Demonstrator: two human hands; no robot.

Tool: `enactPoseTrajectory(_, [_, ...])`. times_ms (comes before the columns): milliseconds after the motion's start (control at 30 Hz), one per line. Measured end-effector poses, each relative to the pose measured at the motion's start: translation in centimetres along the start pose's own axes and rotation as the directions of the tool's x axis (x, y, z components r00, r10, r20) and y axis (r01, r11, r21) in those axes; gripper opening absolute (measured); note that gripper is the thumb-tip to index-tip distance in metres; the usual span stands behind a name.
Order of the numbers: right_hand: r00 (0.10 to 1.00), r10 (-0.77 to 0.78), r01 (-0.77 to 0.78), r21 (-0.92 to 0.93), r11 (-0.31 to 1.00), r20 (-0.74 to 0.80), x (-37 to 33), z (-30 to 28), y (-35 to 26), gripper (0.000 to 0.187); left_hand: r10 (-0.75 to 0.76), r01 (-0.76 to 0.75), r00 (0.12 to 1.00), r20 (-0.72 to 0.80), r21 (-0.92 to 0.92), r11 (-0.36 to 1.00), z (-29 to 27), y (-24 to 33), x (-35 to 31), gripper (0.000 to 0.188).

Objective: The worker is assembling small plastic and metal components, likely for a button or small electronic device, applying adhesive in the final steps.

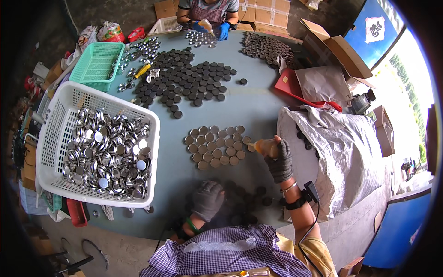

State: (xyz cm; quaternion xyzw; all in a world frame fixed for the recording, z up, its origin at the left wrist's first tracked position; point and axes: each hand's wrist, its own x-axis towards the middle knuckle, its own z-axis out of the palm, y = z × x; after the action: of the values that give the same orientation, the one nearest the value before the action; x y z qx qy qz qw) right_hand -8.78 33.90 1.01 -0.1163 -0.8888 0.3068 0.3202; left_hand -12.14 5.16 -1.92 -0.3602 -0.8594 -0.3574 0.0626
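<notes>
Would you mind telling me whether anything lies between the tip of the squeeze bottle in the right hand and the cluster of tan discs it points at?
Nothing visible does. The right hand holds the squeeze bottle with its tip at the right edge of the tan discs, only bare table around it. The left hand rests nearer the person, over dark discs, clear of that path.

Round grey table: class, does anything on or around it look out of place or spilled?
Yes. A few shiny metal caps lie loose at the round grey table edge, outside the white plastic basket holding the rest. One dark disc sits apart from its cluster.

Two baskets [64,120] (one white), one red tray [288,85].
</notes>
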Motion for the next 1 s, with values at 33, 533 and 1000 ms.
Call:
enactPoseTrajectory(33, [1.000, 0.000, 0.000, 0.000, 1.000, 0.001, 0.1, 0.0, -0.1, 0.069, 0.002, -0.002, 1.000, 0.000, 0.002, 1.000, 0.0, 0.0, 0.0, 0.018])
enactPoseTrajectory(533, [0.998, -0.053, 0.052, -0.054, 0.997, -0.019, 1.7, 1.1, 0.8, 0.069, -0.019, 0.019, 1.000, 0.018, -0.009, 1.000, -0.3, 0.0, 0.0, 0.019])
enactPoseTrajectory(1000, [1.000, -0.004, 0.003, -0.018, 1.000, -0.012, 0.3, -0.3, -0.2, 0.060, -0.002, 0.002, 1.000, 0.002, -0.019, 1.000, -0.1, 0.0, -0.1, 0.017])
